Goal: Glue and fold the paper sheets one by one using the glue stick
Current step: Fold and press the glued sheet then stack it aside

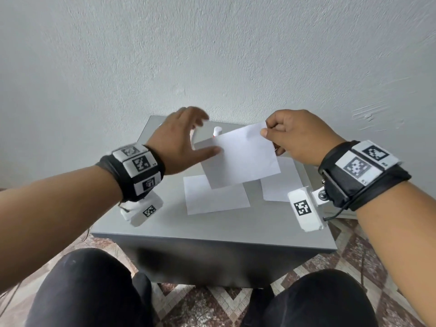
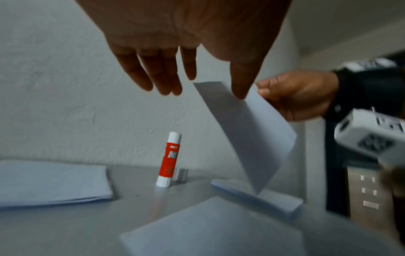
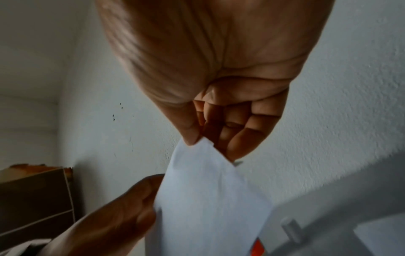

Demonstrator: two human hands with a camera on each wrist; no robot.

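My right hand (image 1: 266, 128) pinches the top right corner of a white paper sheet (image 1: 243, 159) between thumb and forefinger and holds it tilted above the grey table (image 1: 212, 232). The right wrist view shows the same pinch of the right hand (image 3: 210, 147) on the sheet (image 3: 208, 207). My left hand (image 1: 200, 138) is open with its fingers spread; its thumb reaches the sheet's left edge, and contact is unclear. The red and white glue stick (image 2: 170, 159) stands upright and uncapped at the back of the table, with its cap (image 2: 181, 175) beside it.
One flat sheet (image 1: 214, 197) lies in the middle of the table under the held one. A paper stack (image 1: 283, 182) lies to the right and another stack (image 2: 52, 183) at the back left. The wall stands just behind the table. My knees are below the front edge.
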